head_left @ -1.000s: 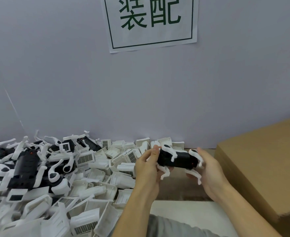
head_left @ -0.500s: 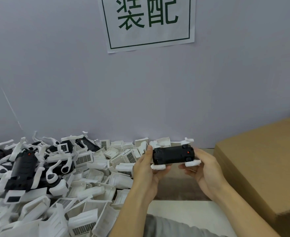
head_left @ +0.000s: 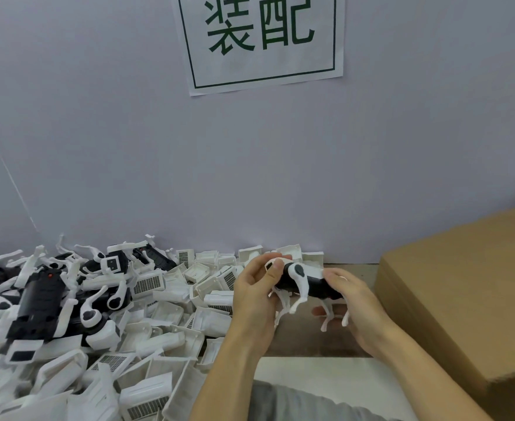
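I judge that I am fitting the white head piece [head_left: 270, 264] onto a black-and-white toy dog [head_left: 308, 282], held in the air just right of the pile of white parts [head_left: 171, 299]. Next I should press the piece firmly home. My left hand [head_left: 256, 294] pinches the head end and my right hand [head_left: 359, 302] clasps the rear, with the legs hanging between them.

Toy dog [head_left: 308, 282] — glossy black-white plastic; box [head_left: 463, 299] — matt cardboard
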### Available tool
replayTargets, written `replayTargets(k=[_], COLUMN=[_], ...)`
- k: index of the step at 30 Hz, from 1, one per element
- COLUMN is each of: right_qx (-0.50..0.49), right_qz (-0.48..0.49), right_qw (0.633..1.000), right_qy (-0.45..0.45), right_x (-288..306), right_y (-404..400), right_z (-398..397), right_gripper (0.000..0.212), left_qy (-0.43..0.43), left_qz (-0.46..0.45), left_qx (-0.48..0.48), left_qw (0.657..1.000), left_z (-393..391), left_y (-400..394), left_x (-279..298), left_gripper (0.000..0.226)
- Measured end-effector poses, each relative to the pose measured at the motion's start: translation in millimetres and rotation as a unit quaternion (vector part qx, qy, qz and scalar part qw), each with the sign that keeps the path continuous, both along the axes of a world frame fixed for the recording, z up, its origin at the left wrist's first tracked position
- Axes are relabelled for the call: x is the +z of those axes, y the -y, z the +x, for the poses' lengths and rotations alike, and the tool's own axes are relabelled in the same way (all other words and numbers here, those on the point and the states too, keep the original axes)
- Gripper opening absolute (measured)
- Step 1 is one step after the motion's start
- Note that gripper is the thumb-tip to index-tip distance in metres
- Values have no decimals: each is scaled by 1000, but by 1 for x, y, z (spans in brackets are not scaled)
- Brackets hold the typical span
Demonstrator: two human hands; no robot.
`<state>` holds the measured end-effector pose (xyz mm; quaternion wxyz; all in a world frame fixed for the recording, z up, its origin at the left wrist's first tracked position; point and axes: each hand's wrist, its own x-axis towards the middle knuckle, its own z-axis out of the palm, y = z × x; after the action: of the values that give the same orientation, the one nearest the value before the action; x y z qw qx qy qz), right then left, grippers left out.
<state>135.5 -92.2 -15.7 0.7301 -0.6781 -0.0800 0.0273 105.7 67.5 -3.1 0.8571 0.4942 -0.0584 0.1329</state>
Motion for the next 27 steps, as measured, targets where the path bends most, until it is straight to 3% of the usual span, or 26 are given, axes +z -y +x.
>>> replayTargets(k=[4, 9, 12, 16, 20, 24, 27], right_qx=[-14, 81, 110, 132, 122, -20, -77], right_qz=[107, 180, 223, 239, 239, 199, 151], right_qw=[993, 975, 960, 948, 948, 973, 985], right_qy=[-56, -100, -131, -165, -170, -114, -21], right_x=[0, 1, -1, -2, 7, 11, 16], right_y=[1, 6, 5, 2, 1, 2, 2], right_z=[-1, -6, -6, -8, -11, -4, -2], right_gripper=[36, 41, 47, 58, 53, 41, 27], left_qy=[49, 86, 83, 88, 88, -18, -99], left_qz=[84, 265, 326, 339, 328, 262, 183], left_qx=[-56, -37, -27, -32, 11, 67, 20], left_qw=[994, 960, 941, 936, 940, 963, 978], left_z=[-3, -11, -14, -18, -11, -4, -2], left_y=[2, 12, 16, 21, 21, 10, 1], left_x=[8, 28, 38, 43, 40, 32, 26], left_gripper=[29, 35, 32, 27, 16, 22, 23])
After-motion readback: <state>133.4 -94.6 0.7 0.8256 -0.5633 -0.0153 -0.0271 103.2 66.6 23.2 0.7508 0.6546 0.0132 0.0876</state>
